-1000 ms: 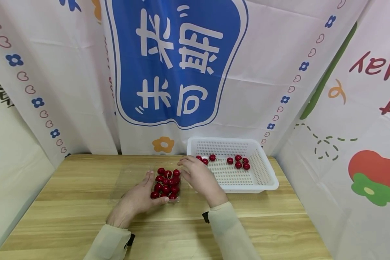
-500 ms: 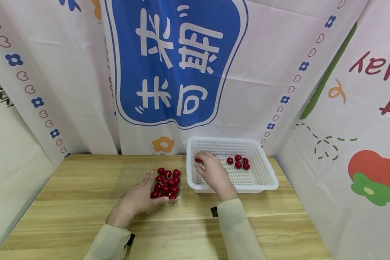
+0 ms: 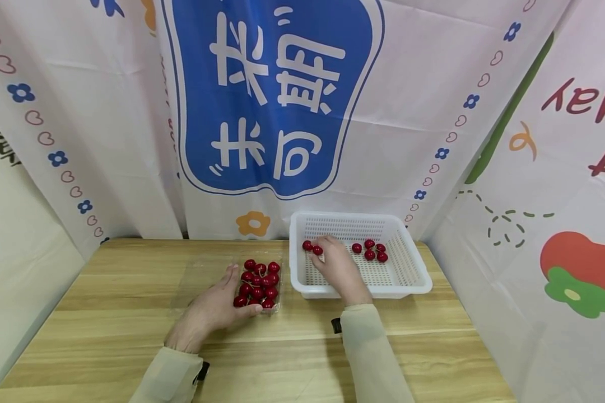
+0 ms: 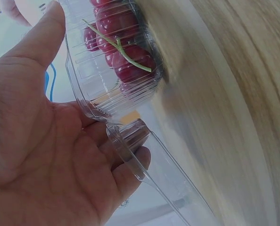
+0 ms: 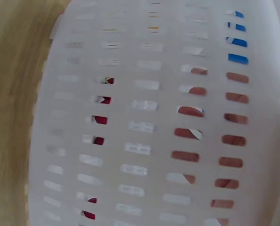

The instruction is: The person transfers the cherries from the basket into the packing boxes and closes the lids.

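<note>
My left hand [image 3: 214, 305] grips a clear plastic clamshell box [image 4: 90, 75] of red cherries [image 3: 257, 280]. In the left wrist view, its thumb lies at the rim and its fingers are at the hinge side, by the opened lid [image 4: 166, 174]. My right hand [image 3: 339, 268] reaches down into a white perforated basket [image 3: 418, 274], fingers bent toward its floor. Two cherries [image 3: 312, 248] show right at its fingertips; the hand covers another. Through the basket's slots, the right wrist view shows parts of the fingers [image 5: 186, 156]; I cannot tell whether they hold a cherry.
Several more cherries [image 3: 370, 250] lie toward the right inside the basket. Box and basket stand side by side on a wooden table [image 3: 282, 358]. A printed curtain [image 3: 131, 140] hangs behind the table's back edge, with another printed cloth [image 3: 524, 224] on the right.
My right hand has moved from beside the clamshell box into the basket, then slightly right, uncovering two cherries and covering another. The left hand has kept its place on the box.
</note>
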Demonstrator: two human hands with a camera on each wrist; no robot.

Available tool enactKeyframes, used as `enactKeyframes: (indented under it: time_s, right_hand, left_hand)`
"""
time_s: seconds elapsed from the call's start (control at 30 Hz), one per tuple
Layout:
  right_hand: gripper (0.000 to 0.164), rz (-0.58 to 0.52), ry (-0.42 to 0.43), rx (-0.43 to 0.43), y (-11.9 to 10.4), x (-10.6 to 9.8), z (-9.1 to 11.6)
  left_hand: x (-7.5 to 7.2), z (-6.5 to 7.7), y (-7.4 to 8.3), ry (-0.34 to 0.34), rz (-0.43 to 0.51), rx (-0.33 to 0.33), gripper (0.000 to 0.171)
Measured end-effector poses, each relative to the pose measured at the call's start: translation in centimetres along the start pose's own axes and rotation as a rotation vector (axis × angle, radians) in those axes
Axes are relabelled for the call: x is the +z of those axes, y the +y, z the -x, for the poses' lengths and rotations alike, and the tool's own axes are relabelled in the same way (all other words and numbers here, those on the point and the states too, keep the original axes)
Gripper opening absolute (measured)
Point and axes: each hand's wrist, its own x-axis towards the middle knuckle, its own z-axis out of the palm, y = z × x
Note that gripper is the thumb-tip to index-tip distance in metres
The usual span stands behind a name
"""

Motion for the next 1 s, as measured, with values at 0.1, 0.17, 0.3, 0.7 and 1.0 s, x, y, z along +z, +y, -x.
enactKeyframes:
  time_s: [0.1, 0.17, 0.3, 0.7, 1.0]
  right_hand:
    - [0.042, 0.002, -0.023, 0.021, 0.2, 0.2, -0.1]
    - [0.044, 0.011, -0.041, 0.030, 0.3, 0.4, -0.3]
    - [0.048, 0.042, -0.088, 0.034, 0.6, 0.5, -0.9]
    - [0.062, 0.150, -0.287, 0.095, 0.6, 0.7, -2.5]
    - [0.057, 0.209, -0.362, 0.081, 0.5, 1.1, -2.9]
  left_hand:
    - [0.0, 0.0, 0.0, 0.000, -0.001, 0.001, 0.130]
    - [0.0, 0.0, 0.1, 0.001, -0.003, 0.000, 0.130]
    - [0.0, -0.1, 0.1, 0.003, -0.004, -0.002, 0.130]
    - [-0.1, 0.0, 0.1, 0.002, -0.009, -0.005, 0.130]
    - [0.0, 0.0, 0.1, 0.002, -0.007, -0.004, 0.130]
